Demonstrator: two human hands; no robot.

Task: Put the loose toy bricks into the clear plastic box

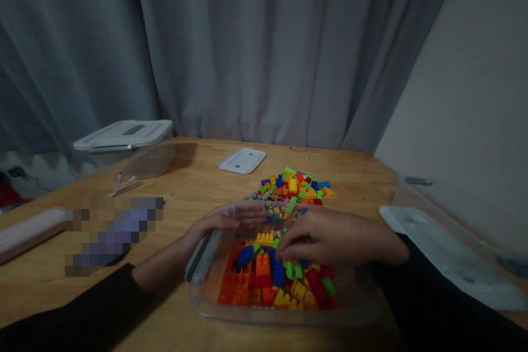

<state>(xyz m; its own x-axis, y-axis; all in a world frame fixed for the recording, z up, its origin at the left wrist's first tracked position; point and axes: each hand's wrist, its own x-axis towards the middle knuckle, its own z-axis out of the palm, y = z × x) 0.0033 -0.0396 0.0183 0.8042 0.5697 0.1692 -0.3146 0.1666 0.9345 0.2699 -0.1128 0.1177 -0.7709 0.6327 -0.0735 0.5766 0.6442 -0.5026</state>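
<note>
A clear plastic box [284, 316] stands in front of me with toy building bricks [272, 275] in orange, red, blue, yellow and green inside. My left hand [231, 217] reaches past the box's left latch, its fingers stretched out flat along the far wall, seemingly outside it. Over the bricks inside the box, my right hand [307, 239] points down with thumb and fingers pinched together. Whatever lies between those fingertips is hidden. Just beyond the box rises a heap of loose bricks [292, 184], large ones behind and smaller ones nearer.
A lidded clear box [136, 154] stands at the back left, near a white cable [119, 184]. A small white lid [243, 160] lies behind the heap. Another clear container [449, 236] is at right. A pale long box [31, 231] and a pixelated object [119, 234] lie at left.
</note>
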